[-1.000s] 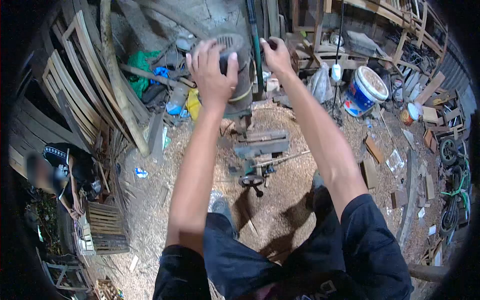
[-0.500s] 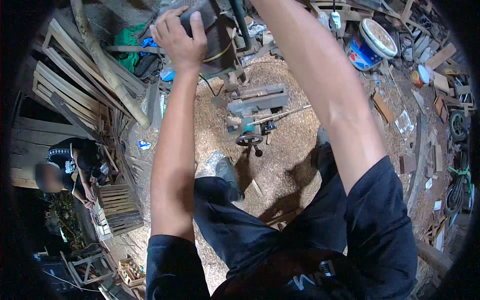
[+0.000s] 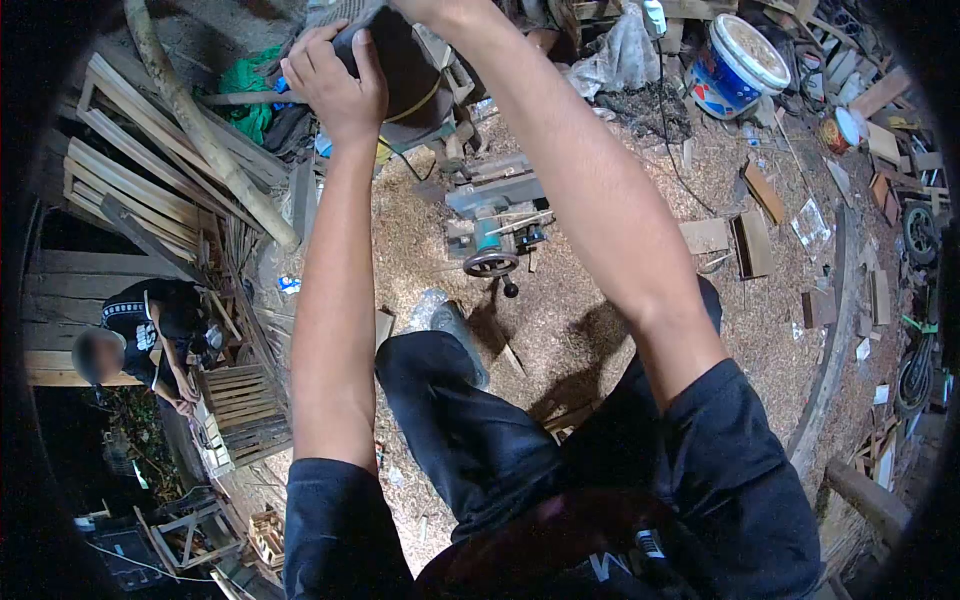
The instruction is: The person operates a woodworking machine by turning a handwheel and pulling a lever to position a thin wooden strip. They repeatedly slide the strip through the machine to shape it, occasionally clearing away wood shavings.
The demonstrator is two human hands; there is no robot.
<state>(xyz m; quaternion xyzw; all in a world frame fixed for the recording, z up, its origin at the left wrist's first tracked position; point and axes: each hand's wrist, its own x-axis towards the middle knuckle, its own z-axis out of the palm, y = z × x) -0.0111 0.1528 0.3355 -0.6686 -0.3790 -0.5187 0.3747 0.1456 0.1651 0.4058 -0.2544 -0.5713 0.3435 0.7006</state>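
My left hand (image 3: 340, 85) is at the upper left, its thumb and fingers around the near edge of a dark, block-like piece (image 3: 405, 75). I cannot make out what kind of thing this is; a thin yellowish band crosses its lower side. My right hand (image 3: 425, 8) reaches the top edge beside the same piece. Its fingers are cut off by the frame. Below the dark piece stands a machine with a metal bed (image 3: 495, 190) and a round handwheel (image 3: 490, 263), over a floor strewn with wood shavings.
At the left, a long pole (image 3: 205, 130) leans near stacked wooden frames (image 3: 140, 190). Another person (image 3: 155, 330) bends over a slatted wooden piece (image 3: 240, 400). A paint bucket (image 3: 730, 75) stands upper right, with a cable (image 3: 665, 130) and wood scraps (image 3: 755, 245) nearby.
My right arm has swung left, bringing the hand into view at the top edge. My left hand has shifted slightly left in view, still at the dark piece.
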